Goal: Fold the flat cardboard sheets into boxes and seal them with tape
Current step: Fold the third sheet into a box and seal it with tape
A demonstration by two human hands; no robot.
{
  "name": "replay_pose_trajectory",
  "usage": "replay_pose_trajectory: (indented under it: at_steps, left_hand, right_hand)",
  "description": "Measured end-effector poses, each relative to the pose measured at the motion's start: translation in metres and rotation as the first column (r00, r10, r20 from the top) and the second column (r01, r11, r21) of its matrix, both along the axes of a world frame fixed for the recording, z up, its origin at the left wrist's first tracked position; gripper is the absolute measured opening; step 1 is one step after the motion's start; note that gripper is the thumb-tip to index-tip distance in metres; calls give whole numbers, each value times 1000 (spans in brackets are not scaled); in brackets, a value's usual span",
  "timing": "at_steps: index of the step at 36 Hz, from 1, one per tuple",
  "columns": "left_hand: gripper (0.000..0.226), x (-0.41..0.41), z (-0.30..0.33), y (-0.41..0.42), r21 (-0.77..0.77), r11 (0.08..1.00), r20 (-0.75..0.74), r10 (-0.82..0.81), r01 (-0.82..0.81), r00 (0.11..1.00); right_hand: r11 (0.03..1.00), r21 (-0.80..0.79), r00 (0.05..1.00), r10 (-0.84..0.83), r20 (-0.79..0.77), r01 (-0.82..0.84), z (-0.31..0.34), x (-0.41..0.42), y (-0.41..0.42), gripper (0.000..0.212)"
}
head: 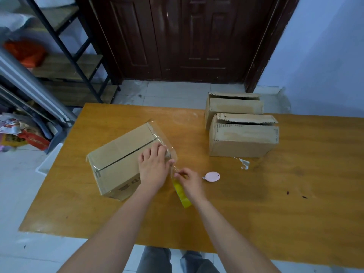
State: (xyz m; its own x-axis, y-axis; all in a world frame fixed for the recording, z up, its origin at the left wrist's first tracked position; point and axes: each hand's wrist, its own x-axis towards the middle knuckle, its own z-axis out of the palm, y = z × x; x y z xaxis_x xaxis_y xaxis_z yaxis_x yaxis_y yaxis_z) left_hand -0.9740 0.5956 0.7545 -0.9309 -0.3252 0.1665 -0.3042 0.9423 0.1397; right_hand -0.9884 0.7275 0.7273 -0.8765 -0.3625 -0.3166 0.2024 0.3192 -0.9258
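A folded cardboard box (pixel 118 156) lies on the wooden table (pixel 256 194), its top flaps closed along a centre seam. Clear tape (pixel 163 138) runs across the box's right end and down over its edge. My left hand (pixel 153 166) presses flat on the box's near right corner, fingers on the tape. My right hand (pixel 190 181) grips a yellow tape roll (pixel 182 194) just right of that corner, pinching the clear strip that runs from the roll to the box.
Two more folded boxes, one in front (pixel 244 138) and one behind (pixel 234 105), stand at the table's far right with loose top flaps. A small pink cutter (pixel 211 176) and a scrap of clear tape (pixel 244 163) lie near my right hand. Shelving stands at the left.
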Motion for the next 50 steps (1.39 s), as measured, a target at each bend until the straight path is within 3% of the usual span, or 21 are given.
replay_pose_trajectory:
  at_steps: [5, 13, 17, 20, 22, 27, 31, 36, 42, 44, 45, 47, 50]
  left_hand:
    - [34, -4, -3, -11, -50, 999, -98, -7, 2, 995]
    - [32, -4, -14, -31, -210, 972, -184, -149, 110, 972]
    - [40, -3, -17, -40, -256, 953, -218, -224, 166, 950]
    - [44, 0, -17, -49, -275, 935, -209, -284, 222, 936]
    - [44, 2, -16, -54, -272, 929, -186, -307, 251, 933]
    - [36, 7, -16, -64, -245, 915, -156, -365, 322, 918]
    - [53, 16, -9, -70, -185, 896, -133, -430, 404, 893]
    - [61, 20, -2, -81, -155, 860, -107, -504, 486, 857]
    - [56, 13, 3, -85, -157, 824, -12, -553, 545, 833]
    - [56, 10, 9, -85, -152, 813, 24, -566, 563, 824]
    - [58, 8, 11, -85, -145, 806, 43, -574, 573, 818]
    - [63, 5, 12, -86, -144, 786, 72, -598, 601, 799]
    - [65, 0, 14, -89, -144, 742, 107, -646, 655, 755]
  right_hand:
    - [998, 4, 996, -62, -71, 62, -8, 16, 8, 17]
    - [978, 9, 975, -208, -77, 210, -2, 21, 25, 31]
    - [971, 198, 920, -45, -388, 131, -2, 17, 38, 13]
    - [899, 410, 770, 150, -621, 156, -9, 18, 45, 14]
    - [821, 537, 678, 284, -679, 194, -16, 22, 44, 15]
    - [698, 707, 712, 438, -548, 115, -47, 36, 30, 25]
    - [650, 750, 708, 471, -525, 123, -52, 44, 15, 13]
    - [567, 821, 759, 510, -406, 58, -50, 48, 6, 44]
    - [472, 881, 832, 481, -275, 18, -40, 48, -7, 41]
    - [485, 874, 878, 406, -254, 28, -24, 45, -16, 35]
    - [503, 863, 896, 360, -259, 48, -17, 43, -18, 42]
    - [577, 812, 916, 273, -293, 87, -10, 35, -22, 56]
    - [665, 731, 937, 135, -322, 155, 6, 24, -30, 51]
